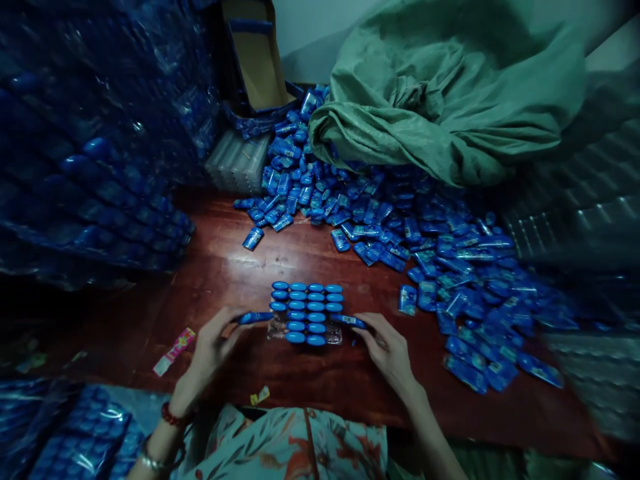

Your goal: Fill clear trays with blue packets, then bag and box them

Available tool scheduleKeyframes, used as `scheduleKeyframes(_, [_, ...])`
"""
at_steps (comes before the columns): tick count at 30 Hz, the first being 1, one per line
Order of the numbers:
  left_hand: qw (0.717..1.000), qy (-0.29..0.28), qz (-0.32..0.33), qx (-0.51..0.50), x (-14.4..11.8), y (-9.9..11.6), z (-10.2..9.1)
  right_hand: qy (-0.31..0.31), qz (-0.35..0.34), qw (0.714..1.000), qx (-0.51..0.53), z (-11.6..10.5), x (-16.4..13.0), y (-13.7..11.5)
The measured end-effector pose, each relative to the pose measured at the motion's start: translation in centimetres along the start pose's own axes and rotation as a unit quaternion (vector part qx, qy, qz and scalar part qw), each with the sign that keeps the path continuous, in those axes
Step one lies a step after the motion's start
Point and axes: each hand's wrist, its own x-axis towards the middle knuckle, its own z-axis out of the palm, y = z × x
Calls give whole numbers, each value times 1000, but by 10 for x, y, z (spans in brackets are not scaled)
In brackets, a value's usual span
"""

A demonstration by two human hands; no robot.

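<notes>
Head view: the left hand (215,343) grasps a left-side pack (256,318) by its outer end, and the right hand (387,343) likewise grips a right-side pack (349,321); both are blue. The clear tray (334,337) lies between the hands on the red-brown table (215,260). Each pack is held beside a gap in an outer column, apparently turned to match the blue rows already seated; whether either touches the tray floor cannot be told. The loose heap (370,227) probably lies beyond for easy reach. As to containers, the tray carries four columns, the middle two filled nearer the person than the outer two. The green sack (450,100) slumps over the heap; its contents cannot be seen. Stacked trays (237,163) stand near an open box (257,67) showing brown inside. The wrapped stack (100,173), at left, shows blue pieces under clear film.
</notes>
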Motion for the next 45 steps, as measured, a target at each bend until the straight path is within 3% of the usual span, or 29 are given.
scheduleKeyframes(3, [998,12,51,40,-3,5,23,-78,-77,991,-79,6,9,-6])
scheduleKeyframes(6, [990,-19,120,69,4,2,36,-149,-113,963,-192,0,14,-13])
scheduleKeyframes(10, [971,-114,185,95,18,0,32,-221,-159,912,-307,-7,22,-31])
scheduleKeyframes(15, [938,-211,242,133,34,9,25,-269,-219,861,-373,2,39,-49])
scheduleKeyframes(19, [921,-227,261,181,31,13,35,-267,-257,839,-398,10,43,-51])
scheduleKeyframes(22, [931,-162,242,220,22,8,38,-223,-265,847,-402,11,34,-44])
scheduleKeyframes(25, [949,-103,221,198,23,0,31,-144,-261,877,-376,7,20,-29])
scheduleKeyframes(27, [966,-75,206,135,40,-3,27,-82,-239,905,-342,0,17,-16])
scheduleKeyframes(29, [974,-59,204,72,73,0,29,-36,-199,929,-311,-8,29,-2])
scheduleKeyframes(32, [960,-108,253,61,142,12,55,-10,-88,945,-315,-18,73,15])
scheduleKeyframes(34, [929,-170,303,125,188,26,87,-42,-13,931,-362,-20,113,20])
scheduleKeyframes(37, [865,-261,368,221,238,48,139,-142,45,881,-448,-15,165,18])
scheduleKeyframes(39, [845,-290,378,242,254,58,165,-185,64,859,-473,-11,184,16])
scheduleKeyframes(41, [842,-303,374,241,259,61,179,-205,77,852,-475,-9,189,14])
scheduleKeyframes(43, [838,-318,369,244,258,56,179,-233,81,848,-468,-12,184,13])
scheduleKeyframes(45, [834,-332,362,252,253,45,166,-262,75,847,-457,-17,170,11])
